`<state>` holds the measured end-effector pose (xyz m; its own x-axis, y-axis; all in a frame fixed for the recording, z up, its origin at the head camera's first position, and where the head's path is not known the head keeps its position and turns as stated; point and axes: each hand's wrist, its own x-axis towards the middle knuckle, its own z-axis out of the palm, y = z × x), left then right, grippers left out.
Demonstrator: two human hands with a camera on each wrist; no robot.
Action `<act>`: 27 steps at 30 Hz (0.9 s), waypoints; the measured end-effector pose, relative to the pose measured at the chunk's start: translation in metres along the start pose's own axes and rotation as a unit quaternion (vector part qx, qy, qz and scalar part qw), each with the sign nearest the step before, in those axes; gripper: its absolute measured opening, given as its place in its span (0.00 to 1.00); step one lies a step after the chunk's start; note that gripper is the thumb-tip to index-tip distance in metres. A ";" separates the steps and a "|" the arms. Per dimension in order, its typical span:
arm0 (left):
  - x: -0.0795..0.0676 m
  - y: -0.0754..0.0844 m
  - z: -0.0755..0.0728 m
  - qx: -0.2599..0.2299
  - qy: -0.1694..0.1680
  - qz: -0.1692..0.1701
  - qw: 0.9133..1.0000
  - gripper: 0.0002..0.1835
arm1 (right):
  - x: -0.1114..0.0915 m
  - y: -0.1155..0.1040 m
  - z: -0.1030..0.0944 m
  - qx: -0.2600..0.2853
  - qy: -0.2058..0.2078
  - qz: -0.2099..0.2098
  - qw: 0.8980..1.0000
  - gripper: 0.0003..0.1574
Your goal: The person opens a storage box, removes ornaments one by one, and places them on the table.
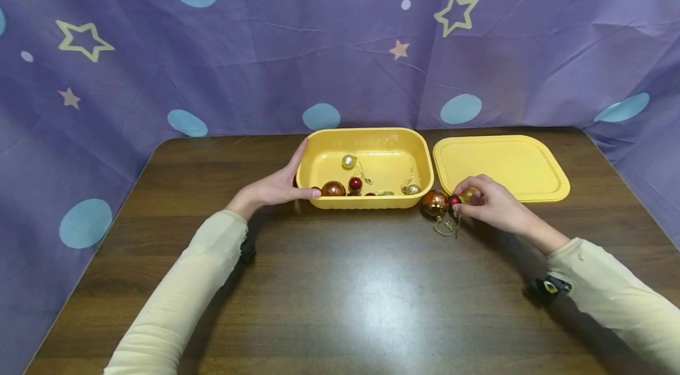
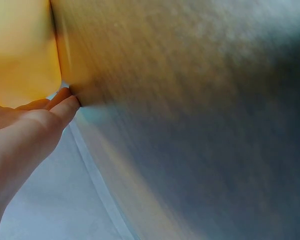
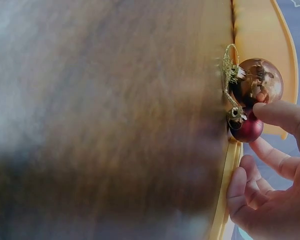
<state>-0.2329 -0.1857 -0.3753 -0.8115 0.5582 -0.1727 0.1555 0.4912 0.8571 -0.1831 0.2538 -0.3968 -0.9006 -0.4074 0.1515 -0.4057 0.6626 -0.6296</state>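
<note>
A purple curtain (image 1: 340,77) printed with stars and blue ovals hangs behind a dark wood-grain bench (image 1: 329,286). Near its far edge sits an open yellow box (image 1: 366,202), with a flat yellow lid (image 1: 510,165) lying just to its right. The left hand (image 1: 276,185) holds the box's left end, fingers spread along the outside and thumb over the front rim. Inside are a pale gold bauble (image 1: 349,162), a dark red bauble (image 1: 355,183), an amber bauble (image 1: 333,188) and a glittery gold bauble (image 1: 412,189). By the box's front right corner, the right hand (image 1: 491,204) pinches a small red bauble (image 3: 247,130) between thumb and forefinger, the other fingers loosely bent; a larger copper bauble (image 3: 260,82) with a gold loop (image 3: 227,67) is right beside it, and whether that is gripped too I cannot tell.
</note>
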 end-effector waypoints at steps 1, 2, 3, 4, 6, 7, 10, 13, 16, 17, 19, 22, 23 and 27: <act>0.000 0.000 0.000 0.000 0.000 0.000 1.000 0.63 | 0.000 0.000 0.000 0.001 -0.001 0.001 1.000 0.14; 0.000 0.000 0.000 0.001 0.001 0.000 1.000 0.63 | 0.000 0.000 -0.001 0.003 -0.003 0.004 1.000 0.14; 0.000 0.000 0.000 0.001 0.001 -0.001 1.000 0.63 | 0.000 0.000 -0.001 0.004 -0.005 0.005 1.000 0.14; 0.000 0.000 0.000 0.002 0.001 -0.001 1.000 0.63 | 0.000 0.000 -0.001 0.006 -0.006 0.007 1.000 0.14; 0.001 -0.001 0.000 0.003 0.003 -0.001 1.000 0.63 | 0.000 0.000 -0.002 0.009 -0.007 0.010 1.000 0.14; 0.001 0.000 0.000 0.003 0.003 0.000 1.000 0.63 | 0.000 0.000 -0.003 0.010 -0.007 0.010 1.000 0.14; 0.001 0.000 0.000 0.002 0.004 -0.002 1.000 0.63 | 0.000 0.000 -0.003 0.015 -0.006 0.009 1.000 0.14; 0.000 0.001 0.000 0.002 0.003 -0.003 1.000 0.62 | 0.000 0.000 -0.004 0.020 -0.007 0.009 1.000 0.14; 0.000 0.001 0.000 -0.001 0.002 -0.005 1.000 0.62 | -0.001 0.000 -0.004 0.023 -0.010 0.014 1.000 0.14; 0.000 0.001 0.000 -0.002 0.001 -0.004 1.000 0.63 | -0.001 0.000 -0.005 0.025 -0.011 0.016 1.000 0.14; -0.001 0.001 0.001 -0.004 0.000 -0.003 1.000 0.63 | -0.002 0.001 -0.005 0.027 -0.014 0.019 0.999 0.14; -0.001 0.001 0.001 -0.004 0.000 0.001 1.000 0.63 | -0.003 0.002 -0.006 0.032 -0.018 0.022 0.999 0.13; -0.001 0.001 0.001 -0.003 0.000 0.002 1.000 0.63 | -0.003 0.002 -0.006 0.031 -0.019 0.024 0.999 0.12; 0.000 0.000 0.000 -0.001 0.001 0.005 1.000 0.63 | -0.004 0.001 -0.006 0.037 -0.021 0.032 0.999 0.12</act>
<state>-0.2324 -0.1857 -0.3755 -0.8111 0.5615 -0.1640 0.1617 0.4847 0.8596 -0.1810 0.2600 -0.3931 -0.9166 -0.3922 0.0776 -0.3325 0.6403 -0.6925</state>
